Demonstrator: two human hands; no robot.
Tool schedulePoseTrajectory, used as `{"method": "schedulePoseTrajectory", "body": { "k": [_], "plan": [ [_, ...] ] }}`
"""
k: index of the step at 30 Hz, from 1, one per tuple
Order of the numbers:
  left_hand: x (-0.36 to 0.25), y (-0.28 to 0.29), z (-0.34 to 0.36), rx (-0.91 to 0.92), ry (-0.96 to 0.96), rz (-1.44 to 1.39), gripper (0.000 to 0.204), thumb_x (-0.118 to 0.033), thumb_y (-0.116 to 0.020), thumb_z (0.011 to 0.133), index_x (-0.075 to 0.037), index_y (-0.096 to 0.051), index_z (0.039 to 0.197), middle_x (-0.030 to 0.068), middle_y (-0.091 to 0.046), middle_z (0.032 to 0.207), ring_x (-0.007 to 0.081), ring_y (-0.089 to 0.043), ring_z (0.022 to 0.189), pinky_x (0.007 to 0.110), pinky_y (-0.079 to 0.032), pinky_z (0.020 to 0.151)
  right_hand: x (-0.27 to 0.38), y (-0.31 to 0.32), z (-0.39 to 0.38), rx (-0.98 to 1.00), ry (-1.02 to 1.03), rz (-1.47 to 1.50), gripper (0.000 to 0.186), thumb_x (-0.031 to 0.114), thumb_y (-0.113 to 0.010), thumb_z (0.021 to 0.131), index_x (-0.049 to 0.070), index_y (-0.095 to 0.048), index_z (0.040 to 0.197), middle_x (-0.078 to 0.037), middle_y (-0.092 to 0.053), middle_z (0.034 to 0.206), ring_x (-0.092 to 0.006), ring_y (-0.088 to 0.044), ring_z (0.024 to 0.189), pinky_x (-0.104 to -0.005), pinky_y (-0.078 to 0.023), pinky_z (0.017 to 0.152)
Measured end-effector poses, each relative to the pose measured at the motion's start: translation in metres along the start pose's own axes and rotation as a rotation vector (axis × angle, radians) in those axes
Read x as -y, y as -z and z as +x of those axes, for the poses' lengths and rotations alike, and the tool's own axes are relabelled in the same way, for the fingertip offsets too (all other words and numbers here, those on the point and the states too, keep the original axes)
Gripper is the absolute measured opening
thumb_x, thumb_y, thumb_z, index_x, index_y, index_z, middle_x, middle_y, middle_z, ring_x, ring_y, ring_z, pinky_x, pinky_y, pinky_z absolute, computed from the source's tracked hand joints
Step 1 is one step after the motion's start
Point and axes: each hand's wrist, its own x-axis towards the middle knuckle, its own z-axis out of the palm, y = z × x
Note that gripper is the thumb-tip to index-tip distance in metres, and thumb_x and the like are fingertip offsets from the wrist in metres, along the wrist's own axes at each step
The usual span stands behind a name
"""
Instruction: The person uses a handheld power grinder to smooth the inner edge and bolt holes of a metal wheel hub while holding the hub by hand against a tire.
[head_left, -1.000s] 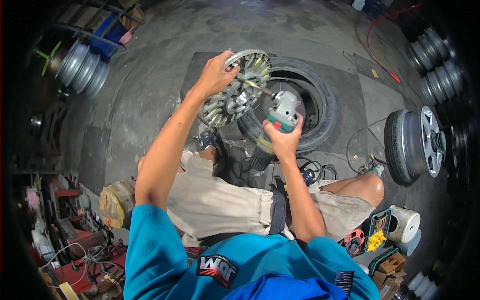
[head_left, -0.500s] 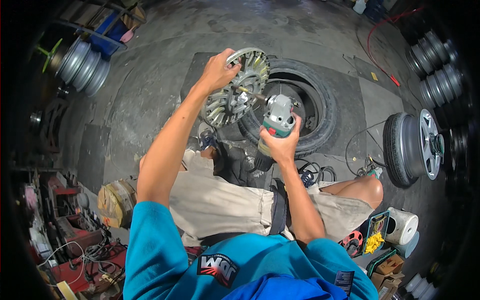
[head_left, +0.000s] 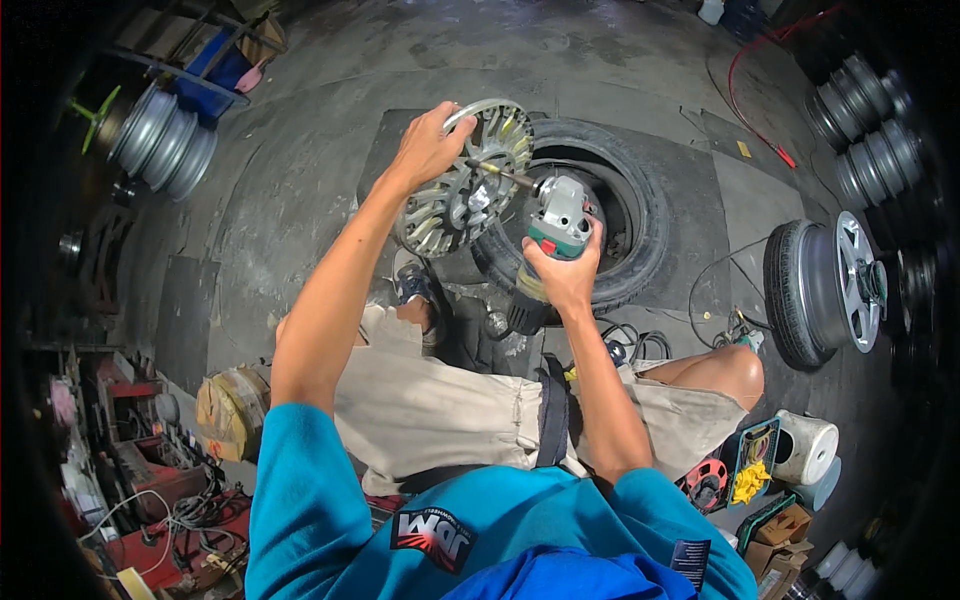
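Observation:
My left hand (head_left: 432, 150) grips the upper rim of a silver, many-spoked wheel face (head_left: 455, 218), holding it tilted up. My right hand (head_left: 566, 271) is wrapped round a grey and green power tool (head_left: 565, 215), shaped like an angle grinder. A long shaft (head_left: 505, 174) runs from the tool's head to the spokes near the wheel face's middle; the exact contact is too small to tell. Beneath both, a black tyre (head_left: 648, 235) lies flat with a dark round piece inside, partly hidden by the tool and wheel face.
Wheel rims are stacked left (head_left: 160, 140) and right (head_left: 870, 170). A wheel with tyre (head_left: 800, 295) stands at right. Cables (head_left: 650, 340) lie by my right knee. A red hose (head_left: 740, 100) runs behind. A red toolbox (head_left: 160, 470), a bucket (head_left: 805, 445) and cartons (head_left: 785, 530) sit close beside me.
My hands, the wheel face and the power tool have shifted only slightly, the wheel face a little downward since half a second ago. Both grips are unchanged.

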Motion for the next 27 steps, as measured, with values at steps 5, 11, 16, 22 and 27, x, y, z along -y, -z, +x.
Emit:
{"method": "schedulePoseTrajectory", "body": {
  "k": [5,11,16,22,27],
  "plan": [
    [0.000,-0.004,0.006,0.026,-0.038,0.015,0.047,-0.041,-0.060,0.102,0.001,-0.067,0.121,0.0274,-0.074,0.109,0.0424,-0.070,0.106,0.049,-0.052,0.092,-0.006,-0.005,-0.004,-0.115,-0.048,0.055,0.081,0.020,-0.092,0.070,0.001,-0.046,0.134,-0.014,-0.068,0.113,-0.0204,-0.066,0.101,-0.0359,-0.054,0.093],
    [0.014,0.005,0.009,-0.004,-0.006,0.033,0.046,-0.041,-0.059,0.103,0.000,-0.068,0.122,0.0276,-0.074,0.110,0.0442,-0.070,0.110,0.050,-0.052,0.094,-0.016,0.000,-0.014,-0.001,-0.022,-0.005,0.082,0.021,-0.092,0.070,0.000,-0.047,0.134,-0.015,-0.067,0.115,-0.0218,-0.067,0.101,-0.0356,-0.054,0.092],
    [0.014,0.005,0.010,-0.007,-0.024,0.020,0.045,-0.040,-0.060,0.103,0.001,-0.069,0.121,0.0272,-0.074,0.109,0.0434,-0.071,0.104,0.050,-0.052,0.092,-0.027,-0.003,-0.014,-0.028,-0.083,0.011,0.083,0.020,-0.092,0.070,0.001,-0.046,0.136,-0.015,-0.067,0.117,-0.0219,-0.067,0.104,-0.0356,-0.054,0.093],
    [0.008,-0.002,0.009,-0.019,-0.064,0.024,0.044,-0.039,-0.060,0.103,-0.001,-0.069,0.123,0.0264,-0.075,0.109,0.0427,-0.072,0.100,0.050,-0.053,0.091,-0.011,-0.017,-0.012,-0.052,-0.010,-0.038,0.086,0.019,-0.092,0.069,0.001,-0.045,0.138,-0.018,-0.069,0.114,-0.0245,-0.069,0.102,-0.0382,-0.055,0.093],
    [0.010,-0.003,0.009,-0.033,-0.092,0.068,0.043,-0.039,-0.061,0.103,-0.002,-0.069,0.123,0.0261,-0.075,0.109,0.0429,-0.071,0.100,0.050,-0.053,0.090,-0.002,-0.016,-0.017,-0.052,0.041,-0.100,0.083,0.018,-0.091,0.069,0.002,-0.046,0.136,-0.014,-0.070,0.111,-0.0208,-0.068,0.097,-0.0345,-0.055,0.090]
  ]
}}
